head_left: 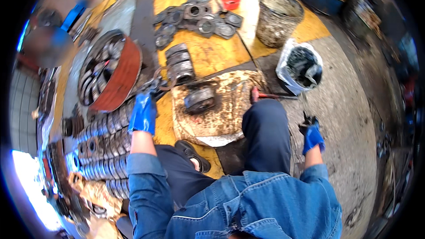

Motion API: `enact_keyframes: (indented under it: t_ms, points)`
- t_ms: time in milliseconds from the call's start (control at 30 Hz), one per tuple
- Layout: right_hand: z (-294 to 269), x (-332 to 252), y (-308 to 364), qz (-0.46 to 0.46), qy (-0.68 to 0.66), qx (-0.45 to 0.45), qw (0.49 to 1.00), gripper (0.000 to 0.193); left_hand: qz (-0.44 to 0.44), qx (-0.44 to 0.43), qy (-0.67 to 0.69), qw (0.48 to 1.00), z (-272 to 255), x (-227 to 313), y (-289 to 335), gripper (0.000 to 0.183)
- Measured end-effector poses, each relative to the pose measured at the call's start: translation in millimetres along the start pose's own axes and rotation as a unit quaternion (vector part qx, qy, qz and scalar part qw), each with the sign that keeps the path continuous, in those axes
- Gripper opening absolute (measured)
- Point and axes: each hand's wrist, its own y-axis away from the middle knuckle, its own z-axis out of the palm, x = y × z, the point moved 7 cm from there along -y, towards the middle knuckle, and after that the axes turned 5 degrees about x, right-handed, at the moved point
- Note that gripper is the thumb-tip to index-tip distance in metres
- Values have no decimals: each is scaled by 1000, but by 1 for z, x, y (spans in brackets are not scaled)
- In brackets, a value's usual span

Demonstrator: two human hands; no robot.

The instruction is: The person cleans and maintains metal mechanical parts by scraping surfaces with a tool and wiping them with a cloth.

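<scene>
My left hand (143,111), in a blue glove with blackened fingers, reaches forward at left of centre. Its fingers are closed around a thin brownish metal ring (164,71), beside a stack of cylindrical metal parts (179,63). To the right of my knee, my right hand (312,137) wears the other blue glove. Dark, greasy matter covers its fingertips, and what they hold is hard to tell. A thin dark strand runs up toward the plastic-lined bucket (283,68) of black grease. Between my hands a dark metal cylinder part (200,99) lies on stained cardboard (232,119).
A red-handled tool (261,95) rests at the cardboard's right edge. Left stands a rusty drum (119,79) of metal parts, near rows of ring-shaped parts (104,146). Ahead are flat metal parts (206,25), a red bowl (230,2) and a dirty bucket (276,26). Another person (48,46) is far left.
</scene>
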Motion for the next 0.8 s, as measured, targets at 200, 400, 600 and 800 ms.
enact_keyframes:
  t_ms: [200, 400, 600, 800]
  points:
    - [87, -47, 59, -54, 122, -109, 985, 44, -396, -25, 691, 604, 53, -11, -29, 26]
    - [301, 23, 284, -141, 299, -231, 915, 34, -382, -65, 852, 353, 90, -38, -32, 27]
    - [395, 143, 357, -183, 357, -513, 759, 45, -355, -33, 858, 369, 67, -30, -43, 24]
    - [393, 208, 279, 187, 300, -418, 837, 30, -431, -25, 836, 338, 69, -29, -34, 26]
